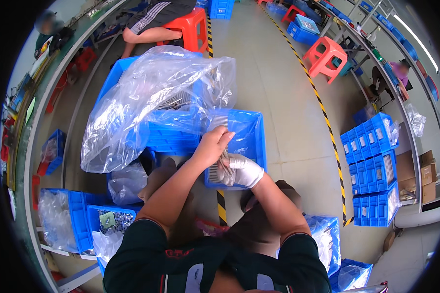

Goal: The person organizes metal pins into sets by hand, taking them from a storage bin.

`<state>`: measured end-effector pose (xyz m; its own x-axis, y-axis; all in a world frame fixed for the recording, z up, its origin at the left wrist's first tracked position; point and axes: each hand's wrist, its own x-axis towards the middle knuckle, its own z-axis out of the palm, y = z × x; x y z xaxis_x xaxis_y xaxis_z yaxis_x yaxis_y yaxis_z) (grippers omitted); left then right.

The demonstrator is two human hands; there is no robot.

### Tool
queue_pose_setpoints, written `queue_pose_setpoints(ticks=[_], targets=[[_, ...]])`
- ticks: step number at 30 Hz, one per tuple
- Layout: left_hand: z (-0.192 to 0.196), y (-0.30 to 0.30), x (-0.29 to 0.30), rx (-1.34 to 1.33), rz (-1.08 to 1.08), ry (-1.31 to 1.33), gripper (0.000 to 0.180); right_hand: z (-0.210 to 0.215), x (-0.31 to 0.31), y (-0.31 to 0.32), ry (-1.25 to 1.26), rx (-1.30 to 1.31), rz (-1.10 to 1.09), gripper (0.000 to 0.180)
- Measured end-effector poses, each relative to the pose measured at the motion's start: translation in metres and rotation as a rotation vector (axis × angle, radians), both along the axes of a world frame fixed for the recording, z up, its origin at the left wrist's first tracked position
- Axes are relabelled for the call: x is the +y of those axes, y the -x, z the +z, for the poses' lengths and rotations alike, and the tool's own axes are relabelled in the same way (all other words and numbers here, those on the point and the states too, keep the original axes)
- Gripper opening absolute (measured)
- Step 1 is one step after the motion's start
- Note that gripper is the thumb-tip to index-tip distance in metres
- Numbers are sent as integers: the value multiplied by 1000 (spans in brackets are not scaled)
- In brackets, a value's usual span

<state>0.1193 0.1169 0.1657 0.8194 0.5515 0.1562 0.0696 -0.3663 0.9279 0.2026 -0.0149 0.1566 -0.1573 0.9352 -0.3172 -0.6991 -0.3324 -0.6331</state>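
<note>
My bare left hand [212,146] and my right hand [244,171], which wears a white glove, meet over a blue crate [264,141] lined with clear plastic. Between them is a small bunch of slim grey metal pieces [225,155]. My left fingers are closed around its upper part, and the gloved fingers curl about its lower end. Along the crate's left side stands a row of similar thin grey metal pieces [221,119], partly covered by my hands. The exact shape of the held pieces is hidden.
A larger blue crate [113,80] under loose clear plastic [127,112] holds more metal pieces. Small metal parts fill a bin [113,219] at lower left. Stacked blue crates [369,171] stand right, beyond the striped floor line [327,122]. A person sits on a red stool [193,29] ahead.
</note>
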Motion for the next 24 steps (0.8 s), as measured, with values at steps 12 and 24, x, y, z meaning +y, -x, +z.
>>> queue_pose_setpoints(ticks=[12,24], targets=[[-1,9,15,-144,155,455,26,4,-1,4,70,-234,-279,23],[-12,18,8,-256,-86,1131,24,9,0,-3,53,-461,-430,17]])
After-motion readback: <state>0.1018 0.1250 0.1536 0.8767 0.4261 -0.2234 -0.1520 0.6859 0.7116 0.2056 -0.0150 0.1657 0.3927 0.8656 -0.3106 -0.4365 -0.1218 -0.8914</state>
